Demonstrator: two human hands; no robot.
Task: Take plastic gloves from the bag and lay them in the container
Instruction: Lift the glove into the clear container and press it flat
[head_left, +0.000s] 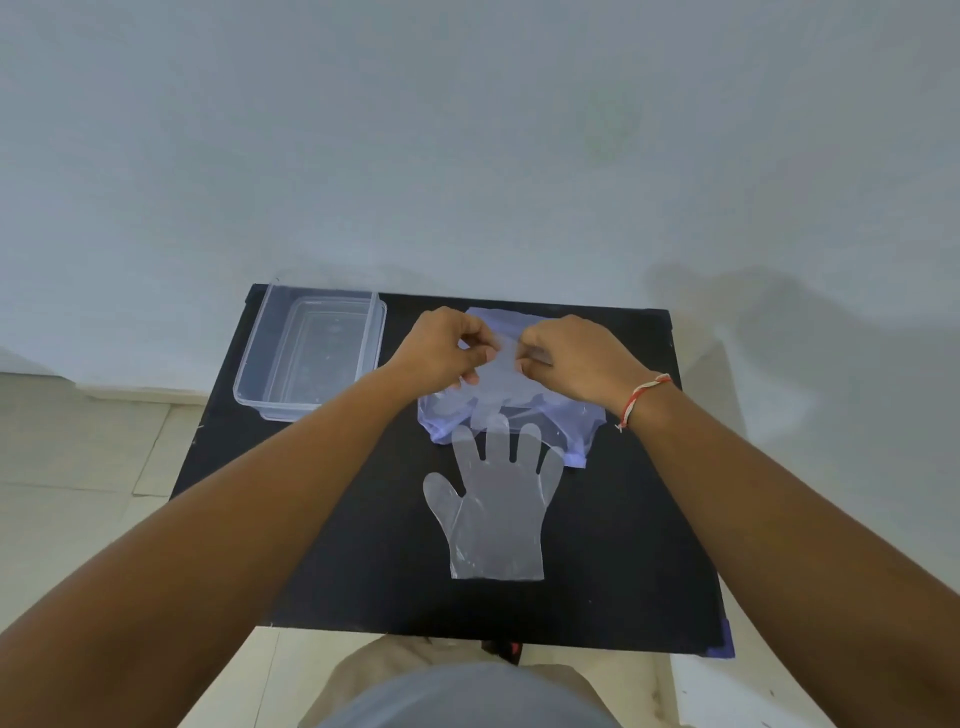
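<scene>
Bare room: plain wall (467, 130); tiled floor (78, 467); black table (363, 545).

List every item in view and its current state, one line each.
container: open, no lid, no gloves inside
bag: flat on table, pinched by both hands
glove: out of bag, flat on table
left hand: pinching bag plastic
right hand: pinching bag plastic

Black counter (332, 561) against a pale wall. On it: clear empty container (310, 353) at ten o'clock, bluish bag (566, 415) at twelve, one clear glove (496, 514) flat at centre, fingertips touching the bag's near edge.
</scene>
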